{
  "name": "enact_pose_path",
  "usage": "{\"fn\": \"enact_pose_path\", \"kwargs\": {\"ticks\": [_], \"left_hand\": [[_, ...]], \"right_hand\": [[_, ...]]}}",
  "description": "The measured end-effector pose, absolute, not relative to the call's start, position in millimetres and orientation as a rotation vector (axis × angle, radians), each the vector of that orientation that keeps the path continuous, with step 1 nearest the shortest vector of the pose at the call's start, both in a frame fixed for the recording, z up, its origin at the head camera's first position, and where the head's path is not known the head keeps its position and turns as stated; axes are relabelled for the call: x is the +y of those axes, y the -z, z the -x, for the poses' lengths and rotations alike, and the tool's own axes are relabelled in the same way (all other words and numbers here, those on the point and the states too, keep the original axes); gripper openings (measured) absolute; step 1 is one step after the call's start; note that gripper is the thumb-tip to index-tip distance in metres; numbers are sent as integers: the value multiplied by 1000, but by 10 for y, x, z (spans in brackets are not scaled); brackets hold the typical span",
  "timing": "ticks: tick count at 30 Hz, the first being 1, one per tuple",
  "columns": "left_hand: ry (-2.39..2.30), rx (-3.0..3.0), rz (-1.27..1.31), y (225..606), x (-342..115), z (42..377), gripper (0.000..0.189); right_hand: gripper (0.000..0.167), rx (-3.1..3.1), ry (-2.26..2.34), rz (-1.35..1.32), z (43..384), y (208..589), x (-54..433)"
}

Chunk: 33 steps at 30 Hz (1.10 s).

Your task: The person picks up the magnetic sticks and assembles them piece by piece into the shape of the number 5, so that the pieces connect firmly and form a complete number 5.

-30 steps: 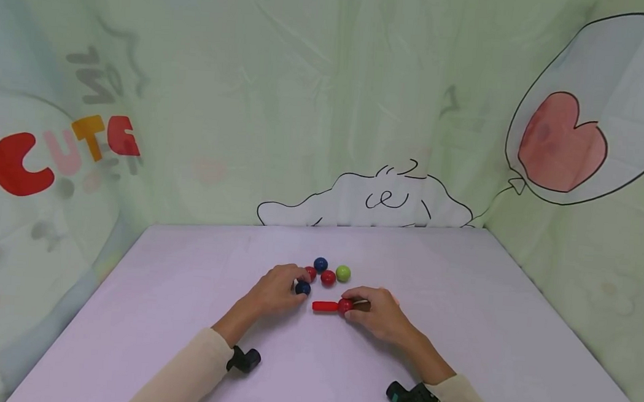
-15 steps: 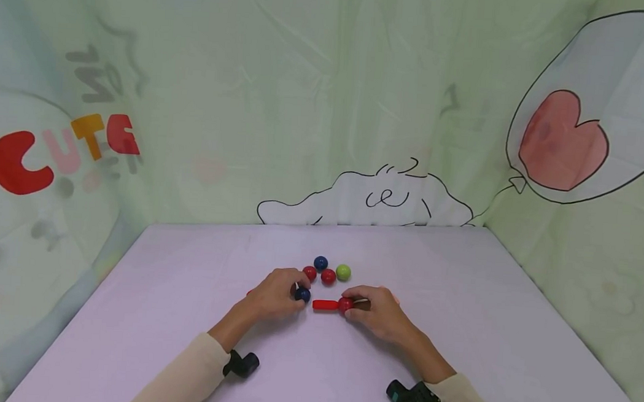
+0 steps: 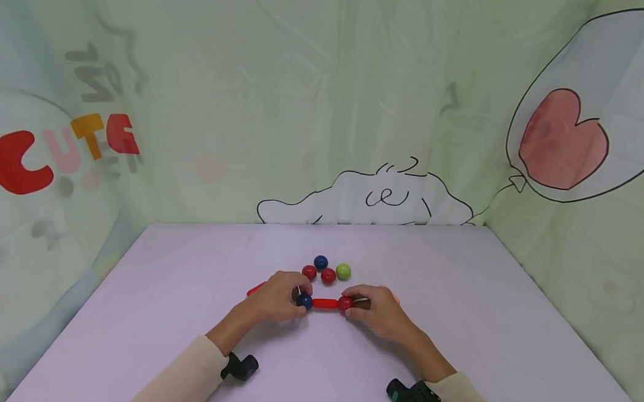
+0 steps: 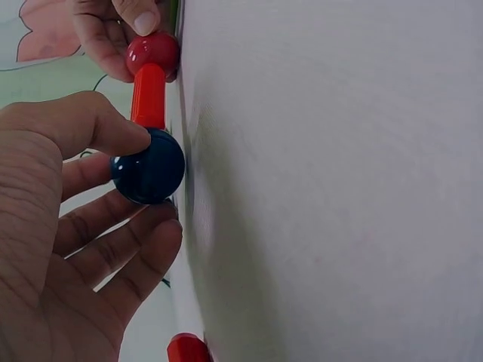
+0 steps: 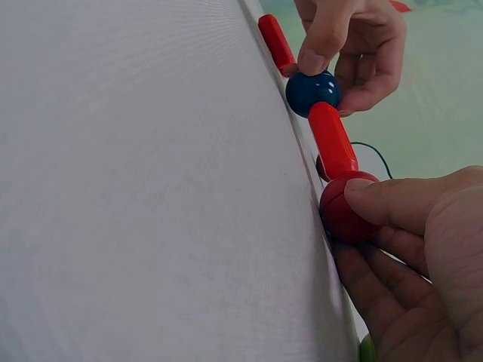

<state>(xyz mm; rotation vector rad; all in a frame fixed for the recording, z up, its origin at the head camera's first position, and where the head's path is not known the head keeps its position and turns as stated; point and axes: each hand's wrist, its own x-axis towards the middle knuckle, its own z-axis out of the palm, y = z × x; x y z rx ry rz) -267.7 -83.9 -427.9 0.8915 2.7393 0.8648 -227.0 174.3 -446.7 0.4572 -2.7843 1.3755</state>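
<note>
Between thumb and fingers my left hand pinches a dark blue ball, also seen in the left wrist view. The blue ball touches the left end of a short red rod. On the rod's right end sits a red ball, which my right hand pinches; the right wrist view shows the thumb across this red ball. Ball, rod and ball lie in one line, low at the tabletop. Whether the blue ball is pushed fully onto the rod, I cannot tell.
Just behind the hands lie loose balls: a blue ball, a red ball, a second red ball and a green ball. Another red rod is partly hidden by the left hand. A pale tabletop spreads around.
My left hand has brought the blue ball down and slightly right, against the rod's left end. The second red rod has come into sight behind that hand. The right hand stays put.
</note>
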Motion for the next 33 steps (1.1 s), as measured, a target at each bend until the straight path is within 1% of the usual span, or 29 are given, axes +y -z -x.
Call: {"fn": "enact_pose_path", "kwargs": {"ticks": [10, 33], "left_hand": [[-871, 2717, -909, 4259, -853, 2671, 24], [-899, 2664, -937, 4250, -906, 2678, 27]], "right_hand": [[35, -2789, -1377, -439, 2274, 4458, 1731], [34, -2792, -1354, -436, 2269, 4465, 1731]]}}
